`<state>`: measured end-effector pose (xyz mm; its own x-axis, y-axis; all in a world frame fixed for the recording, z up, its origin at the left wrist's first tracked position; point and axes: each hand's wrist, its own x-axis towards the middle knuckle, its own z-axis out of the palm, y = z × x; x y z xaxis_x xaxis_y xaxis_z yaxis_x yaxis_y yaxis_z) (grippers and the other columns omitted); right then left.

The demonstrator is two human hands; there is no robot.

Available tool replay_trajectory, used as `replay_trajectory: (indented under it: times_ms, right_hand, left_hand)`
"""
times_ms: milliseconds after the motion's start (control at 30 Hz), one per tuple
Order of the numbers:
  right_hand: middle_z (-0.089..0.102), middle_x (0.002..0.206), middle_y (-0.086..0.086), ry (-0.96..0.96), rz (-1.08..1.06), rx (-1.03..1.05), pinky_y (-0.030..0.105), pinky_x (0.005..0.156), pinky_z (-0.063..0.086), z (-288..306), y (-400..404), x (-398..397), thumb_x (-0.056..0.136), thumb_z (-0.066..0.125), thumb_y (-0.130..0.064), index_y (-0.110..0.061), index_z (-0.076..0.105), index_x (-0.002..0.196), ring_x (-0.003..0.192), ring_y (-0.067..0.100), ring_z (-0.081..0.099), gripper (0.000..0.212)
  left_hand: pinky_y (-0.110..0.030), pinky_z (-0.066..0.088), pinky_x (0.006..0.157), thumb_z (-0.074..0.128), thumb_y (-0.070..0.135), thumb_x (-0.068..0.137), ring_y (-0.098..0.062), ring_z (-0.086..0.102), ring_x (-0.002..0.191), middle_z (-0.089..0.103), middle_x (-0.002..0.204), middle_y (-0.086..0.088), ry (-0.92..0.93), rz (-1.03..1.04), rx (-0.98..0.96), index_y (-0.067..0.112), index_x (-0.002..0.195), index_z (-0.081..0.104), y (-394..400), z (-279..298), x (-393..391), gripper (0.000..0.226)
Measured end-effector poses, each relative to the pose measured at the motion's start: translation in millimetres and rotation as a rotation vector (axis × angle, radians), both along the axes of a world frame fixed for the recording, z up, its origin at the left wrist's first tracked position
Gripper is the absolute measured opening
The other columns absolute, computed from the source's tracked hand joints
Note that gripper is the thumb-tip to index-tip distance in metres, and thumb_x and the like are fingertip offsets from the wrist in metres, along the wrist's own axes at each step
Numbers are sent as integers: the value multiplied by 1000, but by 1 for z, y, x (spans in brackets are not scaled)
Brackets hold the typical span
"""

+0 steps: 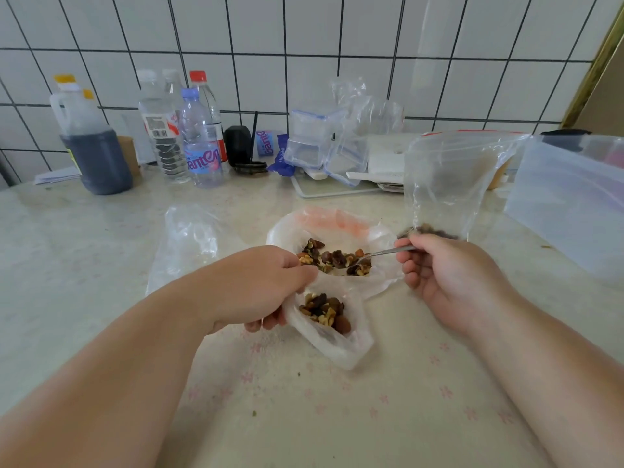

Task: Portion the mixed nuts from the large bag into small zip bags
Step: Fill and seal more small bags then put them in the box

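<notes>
Fingers of the right hand [445,275] pinch a spoon [378,255] in the nuts [332,258]; left hand [256,285] grips the small bag [334,336].

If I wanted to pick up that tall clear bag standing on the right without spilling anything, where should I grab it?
Probably by the top edge of the tall clear bag, pinching near its red zip strip from above. It stands upright with its mouth open at the top and only a few nuts at the bottom, so lifting by the rim should keep them low. Come from its left; a plastic tub stands close on its right.
</notes>
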<state>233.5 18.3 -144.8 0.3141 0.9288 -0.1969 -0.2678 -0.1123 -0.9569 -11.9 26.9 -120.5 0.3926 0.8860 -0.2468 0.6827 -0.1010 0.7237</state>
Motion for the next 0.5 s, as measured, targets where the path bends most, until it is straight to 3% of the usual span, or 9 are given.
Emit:
replay_trajectory:
  times_ms: [100, 267, 367, 500]
  right_hand:
    - [62, 56, 1, 14, 10, 18, 17, 41, 44, 1, 0, 1, 99, 53, -15, -8, 71, 74, 45, 6, 53, 32]
    - [59, 56, 3, 92, 57, 67, 19, 39, 40, 6, -2, 4, 98, 53, -16, -10, 74, 63, 45, 9, 49, 41]
    - [56, 55, 5, 137, 111, 91, 20, 37, 36, 10, -5, 5, 96, 53, -15, -6, 71, 68, 44, 10, 46, 35]
    - [55, 56, 6, 37, 198, 131, 20, 38, 33, 13, -12, 1, 97, 51, -12, -2, 69, 76, 44, 11, 44, 29]
  left_hand:
    - [-18, 41, 42, 61, 58, 95, -13, 50, 44, 64, 55, -1, 18, -44, -4, 22, 76, 68, 1, 2, -6, 41]
    - [-16, 41, 42, 67, 46, 96, -10, 46, 39, 59, 49, 2, 6, -64, 20, 26, 76, 78, 3, 2, -8, 30]
    - [-18, 42, 45, 65, 41, 99, -12, 45, 40, 58, 52, -1, -8, -54, 22, 25, 77, 80, 5, 0, -9, 31]
    - [-23, 42, 45, 59, 31, 104, -16, 48, 48, 65, 67, -12, -46, -62, -49, 20, 80, 80, 4, -1, -10, 33]
